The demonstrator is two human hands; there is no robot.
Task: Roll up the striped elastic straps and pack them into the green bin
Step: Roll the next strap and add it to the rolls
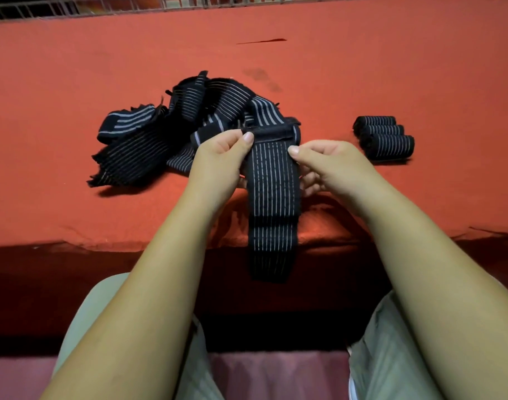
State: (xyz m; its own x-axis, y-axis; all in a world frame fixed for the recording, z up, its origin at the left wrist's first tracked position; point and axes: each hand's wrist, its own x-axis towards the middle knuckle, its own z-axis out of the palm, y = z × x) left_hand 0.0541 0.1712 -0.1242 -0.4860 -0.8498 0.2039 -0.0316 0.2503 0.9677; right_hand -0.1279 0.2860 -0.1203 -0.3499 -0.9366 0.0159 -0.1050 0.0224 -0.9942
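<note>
A: Strap (pixel 273 197) in work: black elastic, thin pale stripes running lengthwise. Its top end is a plain black band, turned over into a first narrow fold.

B: Position?

A: Held up just above the near part of the red table (pixel 73 82), between both hands. The free length hangs straight down past the table's front edge towards the lap. A darker cross-band shows about halfway down it.

B: Grip?

A: Left hand (pixel 218 157) pinches the left corner of the folded end, with the thumb on top and the fingers curled behind. Right hand (pixel 330 163) does the same at the right edge, with the thumb tip pressed on the striped face. Both hands are clamped on the strap.

B: Other stock?

A: A pile of loose straps (pixel 160 131) lies just behind and left of the hands, tangled. It is the same black fabric, though some pieces carry wider, brighter stripes and several ends are frayed. Three rolled straps (pixel 384 137) lie side by side on the table to the right, touching each other and apart from the pile. Their stripes wrap around each cylinder.

B: Surroundings?

A: Wire mesh (pixel 73 7) runs along the far edge. Light trousers (pixel 391 356) show at the bottom of the view.
</note>
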